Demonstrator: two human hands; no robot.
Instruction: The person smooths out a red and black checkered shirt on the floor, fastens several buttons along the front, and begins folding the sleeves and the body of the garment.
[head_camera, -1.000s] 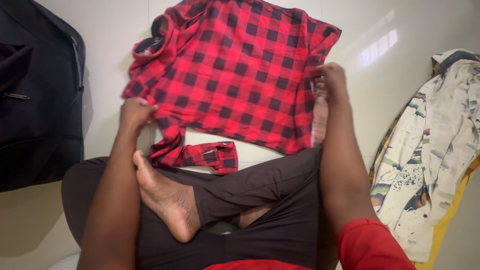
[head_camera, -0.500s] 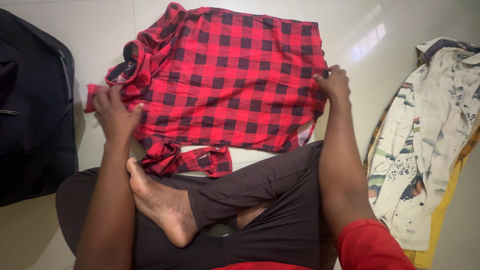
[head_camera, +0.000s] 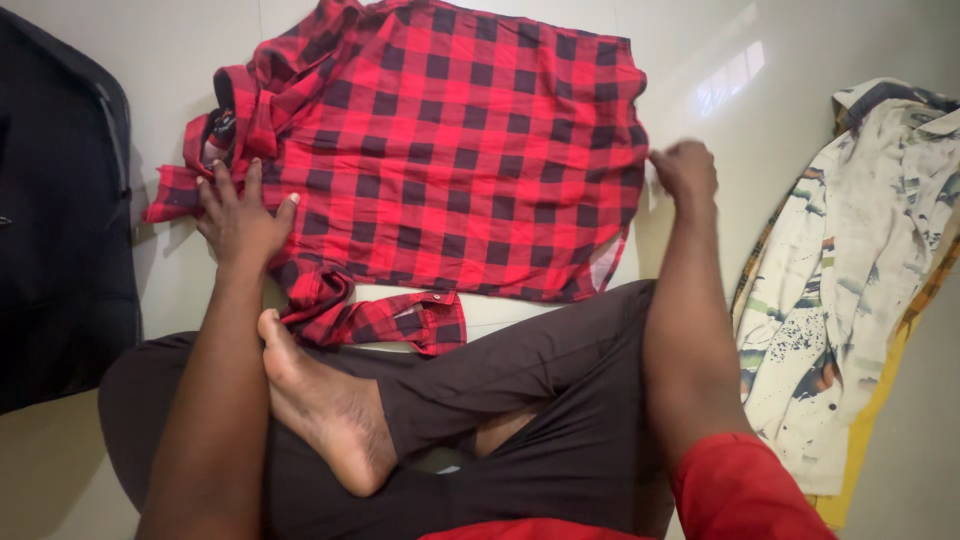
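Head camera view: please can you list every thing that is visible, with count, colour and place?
checked shirt: one, red and black, spread flat on the floor ahead, one sleeve cuff lying near the foot
dark bag: one, black, at the left edge, partly out of view
pile of clothes: one, white printed garment over a yellow one, on the floor at right
floor: pale, glossy tiles
legs: crossed, in dark trousers, one bare foot on top
left hand: flat on the shirt near the collar, fingers spread
right hand: closed at the shirt's right edge
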